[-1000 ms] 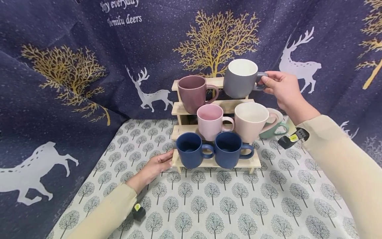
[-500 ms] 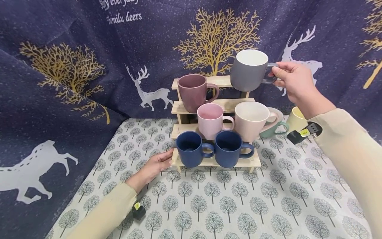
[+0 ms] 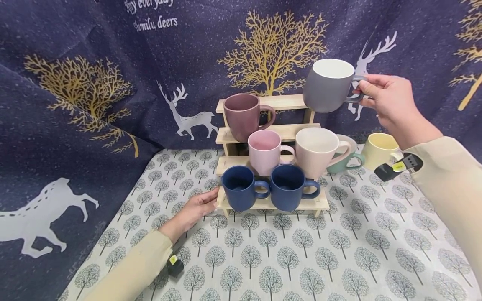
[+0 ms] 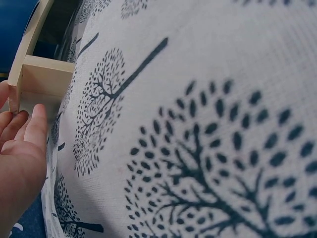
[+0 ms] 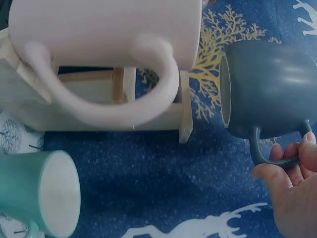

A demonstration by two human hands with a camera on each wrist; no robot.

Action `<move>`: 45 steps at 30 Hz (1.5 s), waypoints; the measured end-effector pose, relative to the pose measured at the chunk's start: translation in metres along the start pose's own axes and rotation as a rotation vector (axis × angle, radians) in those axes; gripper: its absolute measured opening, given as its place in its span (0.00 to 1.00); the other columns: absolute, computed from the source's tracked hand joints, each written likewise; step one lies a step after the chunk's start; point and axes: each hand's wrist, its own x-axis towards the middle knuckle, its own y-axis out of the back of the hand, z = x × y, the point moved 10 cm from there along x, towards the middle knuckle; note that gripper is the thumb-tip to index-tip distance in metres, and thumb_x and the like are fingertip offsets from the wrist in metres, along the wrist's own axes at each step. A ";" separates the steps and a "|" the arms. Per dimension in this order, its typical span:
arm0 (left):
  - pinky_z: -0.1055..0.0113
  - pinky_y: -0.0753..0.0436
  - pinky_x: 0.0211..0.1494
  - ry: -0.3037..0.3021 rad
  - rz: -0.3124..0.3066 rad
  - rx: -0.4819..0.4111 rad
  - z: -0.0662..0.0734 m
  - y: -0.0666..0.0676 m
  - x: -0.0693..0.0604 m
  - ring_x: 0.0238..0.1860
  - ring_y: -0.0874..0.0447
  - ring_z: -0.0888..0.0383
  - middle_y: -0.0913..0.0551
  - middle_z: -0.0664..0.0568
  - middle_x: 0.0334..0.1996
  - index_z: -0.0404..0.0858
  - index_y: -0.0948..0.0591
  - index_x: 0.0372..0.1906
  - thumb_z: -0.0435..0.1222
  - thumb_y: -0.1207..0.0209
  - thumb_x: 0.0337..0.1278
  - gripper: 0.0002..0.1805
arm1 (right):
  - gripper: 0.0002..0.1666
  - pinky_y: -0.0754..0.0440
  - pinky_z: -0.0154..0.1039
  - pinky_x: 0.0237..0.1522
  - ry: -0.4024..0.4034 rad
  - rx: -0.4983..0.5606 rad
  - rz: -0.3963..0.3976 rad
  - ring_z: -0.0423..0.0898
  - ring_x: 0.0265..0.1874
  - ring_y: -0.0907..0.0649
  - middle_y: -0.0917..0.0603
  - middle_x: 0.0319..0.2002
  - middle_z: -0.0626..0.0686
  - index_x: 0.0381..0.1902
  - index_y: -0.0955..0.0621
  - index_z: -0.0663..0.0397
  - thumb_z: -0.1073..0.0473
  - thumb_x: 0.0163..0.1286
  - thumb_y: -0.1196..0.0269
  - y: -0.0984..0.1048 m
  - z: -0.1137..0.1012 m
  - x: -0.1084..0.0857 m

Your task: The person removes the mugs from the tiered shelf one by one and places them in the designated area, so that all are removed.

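R hand (image 3: 393, 98) has grey mug (image 3: 325, 90) by its handle (image 3: 354, 99), thumb + fingers closed on it, a narrow pinch. Mug's in the air at rack's (image 3: 286, 102) upper R corner, body partly in front of top step's end in head view; R wrist view shows a gap b/w the two, so it's clear of rack.

Looks: med. grey outside, white inside, smooth, no pattern seen; wide round body, curving in at the base; handle same grey, pointing R, away from rack. Head view sees down into the white. R wrist view: colour reads darker, blue-grey, w/ a soft sheen on the side + thin pale rim.

L hand (image 3: 193, 209) is at L end of rack's lowest step, holding the board end b/w its fingers, grip narrow.

On rack: plum mug (image 3: 241, 121) upper L; pink mug (image 3: 263, 159) + beige mug (image 3: 312, 159) mid-height, beige to the R; 2 navy mugs (image 3: 241, 194) side by side on lowest step. R of rack, on tree-print cloth (image 3: 263, 267): green mug (image 3: 337, 167), partly behind beige, then yellow mug (image 3: 376, 154) farther out. Behind rack: dark blue curtain (image 3: 199, 54) w/ deer + gold trees.
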 end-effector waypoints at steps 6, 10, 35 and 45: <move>0.60 0.29 0.78 -0.008 -0.007 -0.001 -0.001 -0.001 0.000 0.78 0.39 0.37 0.45 0.36 0.80 0.33 0.45 0.79 0.31 0.45 0.70 0.37 | 0.09 0.11 0.23 0.29 -0.002 0.059 0.034 0.35 0.29 0.13 0.10 0.24 0.45 0.31 0.10 0.50 0.66 0.69 0.34 0.022 0.001 -0.001; 0.62 0.29 0.78 -0.015 -0.009 0.000 0.000 -0.002 0.002 0.79 0.40 0.37 0.45 0.36 0.80 0.32 0.45 0.79 0.30 0.45 0.71 0.37 | 0.09 0.11 0.23 0.29 -0.004 0.067 0.055 0.35 0.30 0.13 0.11 0.27 0.44 0.31 0.10 0.53 0.67 0.69 0.34 0.041 0.004 -0.002; 0.65 0.25 0.75 0.002 0.008 -0.013 0.001 -0.002 0.003 0.78 0.37 0.39 0.43 0.37 0.80 0.33 0.43 0.79 0.30 0.44 0.70 0.36 | 0.16 0.18 0.16 0.23 -0.005 -0.155 0.230 0.26 0.23 0.16 0.13 0.21 0.35 0.27 0.13 0.37 0.63 0.73 0.38 0.137 0.045 -0.049; 0.65 0.26 0.75 -0.005 -0.002 -0.013 0.003 -0.002 0.003 0.79 0.39 0.39 0.45 0.38 0.80 0.33 0.45 0.79 0.30 0.45 0.70 0.37 | 0.16 0.20 0.15 0.23 0.007 -0.110 0.241 0.25 0.23 0.16 0.13 0.21 0.34 0.28 0.13 0.37 0.63 0.73 0.38 0.160 0.067 -0.069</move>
